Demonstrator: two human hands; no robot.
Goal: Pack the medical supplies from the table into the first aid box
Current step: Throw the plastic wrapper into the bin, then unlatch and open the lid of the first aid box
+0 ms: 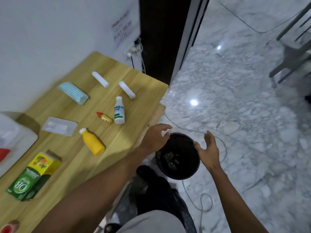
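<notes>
A light wooden table (117,137) stands against the white wall. On it lie two white rolls (100,79) (127,89) near the far edge, a pale blue pack of masks (73,93), a white bottle (119,111) with a small red-capped dropper (104,117) just beside it, a clear flat packet (59,126), a yellow bottle (92,141) on its side and a green and yellow carton (34,176). Beside the table, on the marble floor (244,115), stand a black bin (178,157) and loose grey cables (204,201)

On the wooden table (117,137) lie two white rolls (100,79), a mask pack (73,93), three bottles (92,141), a green box (33,177).
</notes>
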